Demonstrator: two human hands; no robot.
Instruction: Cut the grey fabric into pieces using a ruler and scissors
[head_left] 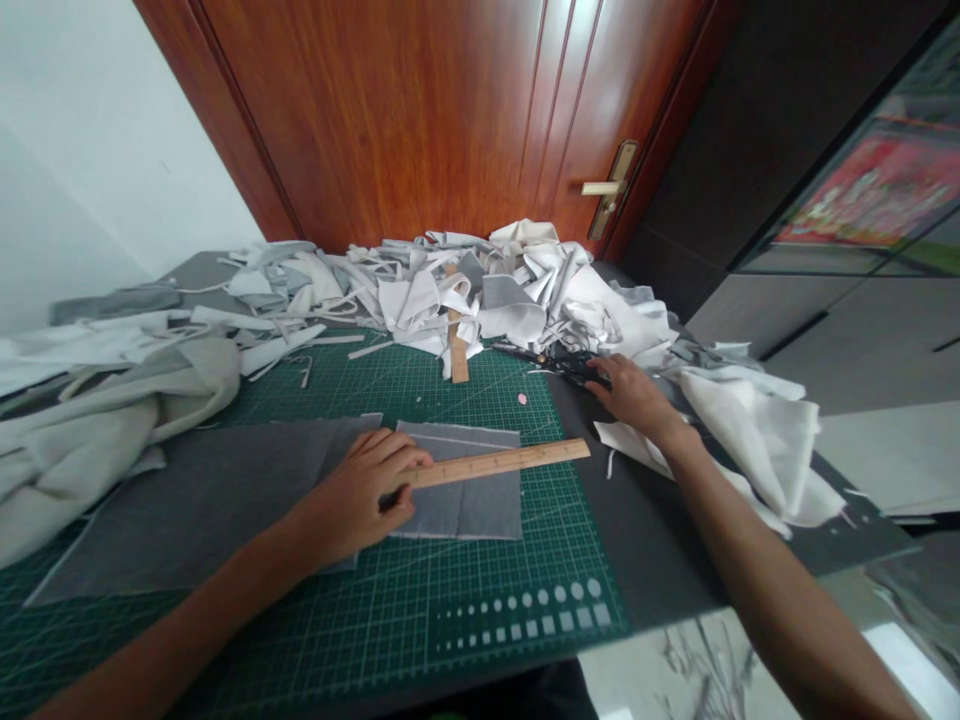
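Observation:
My left hand (pixel 371 490) is closed on one end of a wooden ruler (pixel 510 460), which it holds between thumb and fingers. The ruler slants to the right across a small grey cloth piece (pixel 461 515) and past its right edge. Under and left of that hand lies a larger grey cloth (pixel 225 490). Over at the right, my right hand (pixel 634 398) has its fingers curled on the black handles of a pair of scissors (pixel 566 367). The blades point left, toward the scrap heap; part of the handles is hidden by the fingers.
A green cutting mat (pixel 510 580) covers much of the dark table (pixel 660 560). White and grey fabric scraps (pixel 517 290) heap along the back, with a second wooden ruler (pixel 459 360) among them. Beige cloth (pixel 180 390) is bunched left; white cloth (pixel 757 440) lies right. Behind stands a wooden door (pixel 420 120).

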